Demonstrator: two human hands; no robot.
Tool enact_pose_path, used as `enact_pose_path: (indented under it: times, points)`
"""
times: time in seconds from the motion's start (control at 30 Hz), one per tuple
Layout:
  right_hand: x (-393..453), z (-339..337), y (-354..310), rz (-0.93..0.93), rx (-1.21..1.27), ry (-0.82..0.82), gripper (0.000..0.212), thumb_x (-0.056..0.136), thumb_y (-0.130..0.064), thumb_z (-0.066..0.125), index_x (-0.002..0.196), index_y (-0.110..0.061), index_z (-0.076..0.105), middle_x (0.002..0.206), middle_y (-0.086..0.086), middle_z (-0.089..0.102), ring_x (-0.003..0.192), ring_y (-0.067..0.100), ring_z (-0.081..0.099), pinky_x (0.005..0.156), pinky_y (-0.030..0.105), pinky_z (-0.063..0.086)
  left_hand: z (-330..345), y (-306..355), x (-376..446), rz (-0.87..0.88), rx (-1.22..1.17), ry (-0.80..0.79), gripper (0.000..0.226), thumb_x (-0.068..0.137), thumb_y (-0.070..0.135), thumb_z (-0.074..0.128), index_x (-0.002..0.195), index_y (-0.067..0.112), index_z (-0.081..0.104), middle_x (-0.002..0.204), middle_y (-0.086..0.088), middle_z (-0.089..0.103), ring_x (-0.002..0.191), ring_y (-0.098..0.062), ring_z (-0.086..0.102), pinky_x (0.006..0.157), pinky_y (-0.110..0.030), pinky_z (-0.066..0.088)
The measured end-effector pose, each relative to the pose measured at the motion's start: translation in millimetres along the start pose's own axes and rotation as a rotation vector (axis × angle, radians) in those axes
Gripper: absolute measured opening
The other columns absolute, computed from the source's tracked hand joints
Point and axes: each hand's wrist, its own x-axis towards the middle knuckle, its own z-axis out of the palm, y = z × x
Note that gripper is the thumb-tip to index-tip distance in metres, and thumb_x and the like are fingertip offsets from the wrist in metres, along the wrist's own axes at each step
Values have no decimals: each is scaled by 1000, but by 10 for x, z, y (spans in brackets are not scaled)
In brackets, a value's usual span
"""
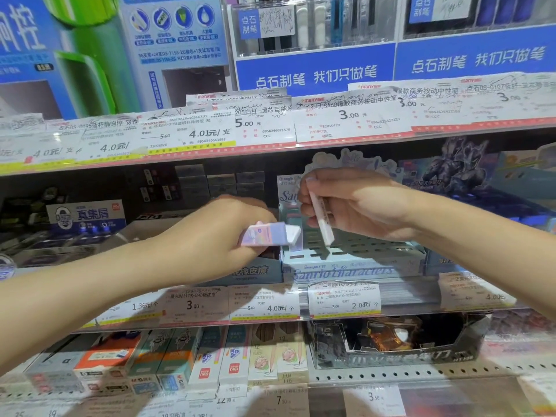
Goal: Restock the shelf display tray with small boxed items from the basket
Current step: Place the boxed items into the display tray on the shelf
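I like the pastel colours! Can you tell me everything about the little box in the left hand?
The little box is pastel pink and lilac with a white end, and it looks like printed card or a wrapped eraser. It lies roughly level, white end pointing right, pinched in the left hand. It hovers just left of the pale slotted display tray, not visibly touching it. The print is too blurred to read.

Slotted tray (pixel 355 254) on shelf, price tags (pixel 344 297) before it.

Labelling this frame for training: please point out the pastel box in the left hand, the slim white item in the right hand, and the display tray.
pastel box (pixel 266 234), head view, lavender side face.
slim white item (pixel 323 222), head view, lower shaft.
display tray (pixel 346 270), head view, front wall.
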Motion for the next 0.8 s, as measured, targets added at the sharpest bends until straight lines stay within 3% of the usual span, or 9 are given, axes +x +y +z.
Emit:
enact_pose_path:
  times: [0.03,0.1,0.2,0.3,0.37,0.43,0.5,0.63,0.8]
  points:
    - [-4,13,1,-37,-48,25,9,84,-17,52,76,-15,56,69,-6,58,71,10,53,74,21,47,10,22,15,-57,-80,37,24,87,16,53,65,8,59,53,6,51,48,-5,46,47,-13,35]
    - [8,41,7,-112,-219,86,12,85,-14,55,75,-17,59,71,-8,60,76,10,53,79,25,39,24,69,36,-185,-264,73,34,90,22,58,61,5,59,44,2,46,39,-5,36,42,-11,26]
    - [22,101,-5,-172,-254,110,3,74,-19,63,76,-17,61,83,3,57,82,19,49,80,30,37,45,107,61,-267,-455,55,32,88,33,58,78,3,67,55,-17,55,45,-11,35,46,-21,29]
    - [19,129,-22,-181,-149,79,11,65,-19,62,76,-17,63,82,5,58,71,12,52,67,18,47,39,173,63,-272,-622,23,28,85,36,52,67,20,67,39,4,42,39,-14,30,44,-25,28]
    - [24,135,-30,-194,-103,54,10,66,-17,61,76,-15,62,80,6,56,64,10,51,62,15,48,39,203,64,-285,-696,0,30,89,31,48,86,11,71,36,9,51,38,-13,29,42,-23,27]
    - [27,140,-48,-171,-75,12,4,73,-15,61,76,-12,59,74,6,53,58,8,51,59,14,48,45,199,72,-328,-740,16,36,86,34,50,93,5,71,45,9,61,40,-14,30,42,-24,26]
    - [30,142,-52,-145,-77,-9,5,79,-11,62,75,-12,58,71,6,55,58,8,53,60,15,48,61,170,71,-376,-744,39,32,86,34,53,86,7,70,54,3,65,41,-15,32,42,-23,28]
    - [26,186,-26,-137,-137,109,11,83,-8,59,74,-14,56,72,8,60,58,8,58,60,14,52,83,150,65,-431,-685,51,36,80,39,60,59,10,61,36,3,42,35,-12,33,39,-18,28]
    - [40,224,-18,-196,-242,289,15,80,-1,63,79,-15,59,79,9,64,71,18,64,73,23,57,108,192,71,-397,-674,62,32,87,26,60,55,19,56,36,5,53,31,-4,35,37,-13,29]
